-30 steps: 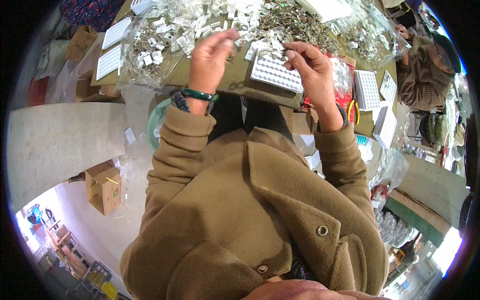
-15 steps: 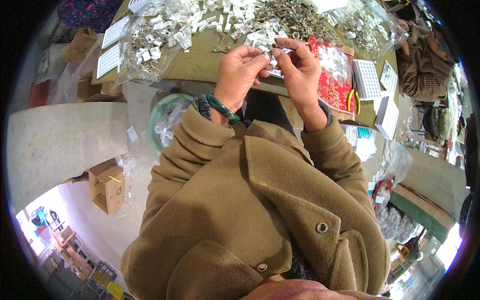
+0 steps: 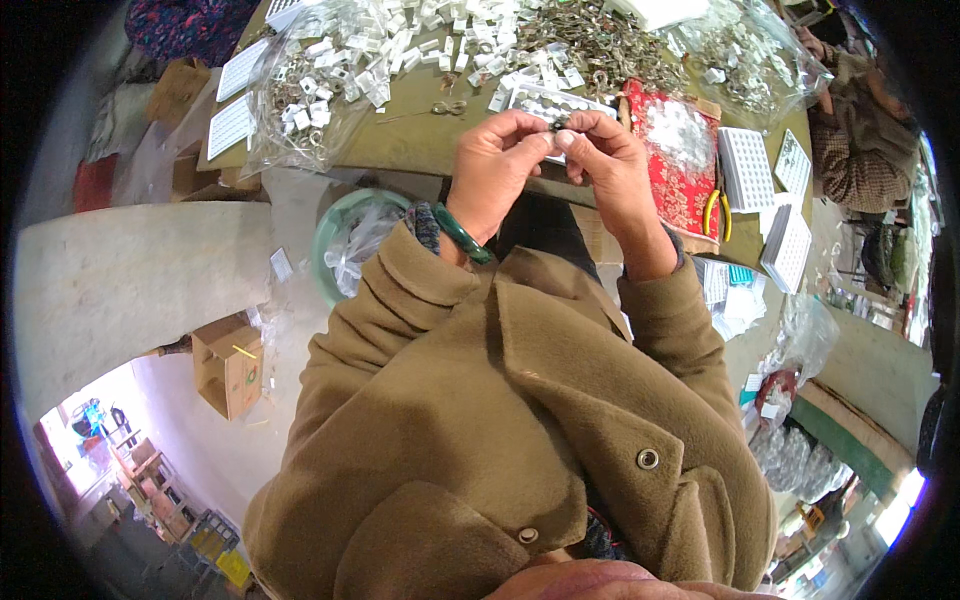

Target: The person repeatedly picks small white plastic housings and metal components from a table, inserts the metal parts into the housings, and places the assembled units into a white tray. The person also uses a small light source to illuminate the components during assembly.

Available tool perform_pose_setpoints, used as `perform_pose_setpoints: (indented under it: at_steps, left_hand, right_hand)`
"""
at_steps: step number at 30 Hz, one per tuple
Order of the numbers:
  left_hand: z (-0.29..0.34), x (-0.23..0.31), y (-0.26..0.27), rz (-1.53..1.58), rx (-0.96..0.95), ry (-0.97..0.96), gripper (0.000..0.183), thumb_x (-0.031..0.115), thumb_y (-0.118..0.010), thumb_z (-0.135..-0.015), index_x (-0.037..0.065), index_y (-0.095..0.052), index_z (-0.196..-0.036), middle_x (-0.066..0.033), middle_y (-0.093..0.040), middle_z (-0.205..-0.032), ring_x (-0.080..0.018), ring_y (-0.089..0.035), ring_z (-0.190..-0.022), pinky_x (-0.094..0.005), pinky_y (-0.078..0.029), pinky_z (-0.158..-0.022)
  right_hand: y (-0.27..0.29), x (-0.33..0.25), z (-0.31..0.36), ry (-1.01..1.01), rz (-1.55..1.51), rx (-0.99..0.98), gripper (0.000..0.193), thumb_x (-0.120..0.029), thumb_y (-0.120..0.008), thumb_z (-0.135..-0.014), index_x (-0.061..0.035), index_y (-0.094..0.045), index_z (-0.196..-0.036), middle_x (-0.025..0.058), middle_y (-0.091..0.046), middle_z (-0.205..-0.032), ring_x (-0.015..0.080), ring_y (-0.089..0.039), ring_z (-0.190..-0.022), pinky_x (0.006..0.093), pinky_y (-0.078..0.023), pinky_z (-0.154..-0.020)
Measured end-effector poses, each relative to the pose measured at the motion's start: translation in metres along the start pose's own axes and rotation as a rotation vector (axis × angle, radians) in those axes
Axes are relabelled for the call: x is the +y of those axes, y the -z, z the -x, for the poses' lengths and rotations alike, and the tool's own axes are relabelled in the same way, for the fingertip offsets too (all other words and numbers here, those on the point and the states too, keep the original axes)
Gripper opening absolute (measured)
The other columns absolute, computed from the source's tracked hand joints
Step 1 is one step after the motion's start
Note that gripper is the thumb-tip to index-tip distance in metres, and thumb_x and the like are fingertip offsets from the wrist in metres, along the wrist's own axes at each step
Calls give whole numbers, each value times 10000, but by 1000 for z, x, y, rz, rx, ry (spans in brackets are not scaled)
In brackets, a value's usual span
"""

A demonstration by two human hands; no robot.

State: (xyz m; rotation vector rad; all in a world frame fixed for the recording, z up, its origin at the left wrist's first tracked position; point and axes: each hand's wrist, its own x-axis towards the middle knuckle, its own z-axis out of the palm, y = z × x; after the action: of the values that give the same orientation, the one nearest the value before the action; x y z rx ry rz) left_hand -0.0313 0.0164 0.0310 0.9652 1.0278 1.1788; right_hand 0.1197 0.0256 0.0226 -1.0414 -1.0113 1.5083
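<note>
My left hand [image 3: 496,166] and my right hand [image 3: 612,165] meet at the table's near edge, thumbs and forefingers pinched together. Between their fingertips is a small dark piece [image 3: 557,126], too small to name and mostly covered by the fingers. Just beyond my hands lies a white tray [image 3: 520,93] with small round pieces in it, partly hidden by my fingers. Behind it spread a pile of small metal pieces [image 3: 600,45] and many small white plastic pieces [image 3: 430,50]. A green bangle [image 3: 462,235] is on my left wrist.
Right of my hands lies a red patterned cloth [image 3: 675,185] with clear pieces on it, beside yellow-handled pliers [image 3: 718,215]. White grid trays [image 3: 745,170] are stacked further right. A clear bag of pieces [image 3: 305,105] lies left; a green basin [image 3: 330,265] stands below. Another person sits at far right.
The head view has shifted slightly, so the table sits lower and further right. My fingertips have drawn together around the small piece, and more of the white tray shows beyond them.
</note>
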Motion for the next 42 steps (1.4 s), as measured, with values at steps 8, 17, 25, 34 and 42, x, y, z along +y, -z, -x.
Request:
perform_pose_setpoints:
  at_steps: [8,17,25,34,42]
  left_hand:
    - [-13,-3,0,-349,-99,-224,76,39,-636,-789,-8,-636,-849,-77,-620,-780,-132,-587,-686,-254,-464,-600]
    - [-73,12,72,-543,183,-93,176,168,-601,-893,20,-684,-939,-40,-698,-809,-86,-610,-602,-220,-503,-549]
    - [-141,-12,108,-1421,368,-312,195,286,-651,-817,100,-687,-864,-86,-693,-783,-304,-655,-730,-397,-524,-631]
    - [-142,-15,105,-1421,344,-321,225,267,-646,-799,80,-686,-918,-107,-688,-875,-311,-652,-771,-398,-517,-673]
    - [-83,13,96,171,-25,62,182,170,-610,-914,78,-598,-1071,-64,-673,-989,-79,-619,-775,-203,-505,-623]
  right_hand:
    - [11,-11,1,-119,-225,28,76,-80,-626,-886,-82,-570,-937,-2,-596,-802,87,-591,-655,218,-484,-554]
    - [19,-13,-11,-48,-353,66,65,-48,-575,-906,-69,-533,-952,34,-601,-804,130,-633,-676,253,-530,-577]
    - [15,-7,-15,-24,-259,72,55,-64,-581,-901,-63,-527,-909,21,-572,-763,87,-536,-584,233,-450,-523]
    - [10,-6,-15,-18,-123,55,56,-63,-601,-884,-63,-550,-907,10,-582,-768,75,-537,-609,211,-418,-522]
    - [-21,-17,-25,9,-77,44,82,-78,-623,-863,-22,-580,-904,8,-598,-770,97,-559,-679,233,-444,-670]
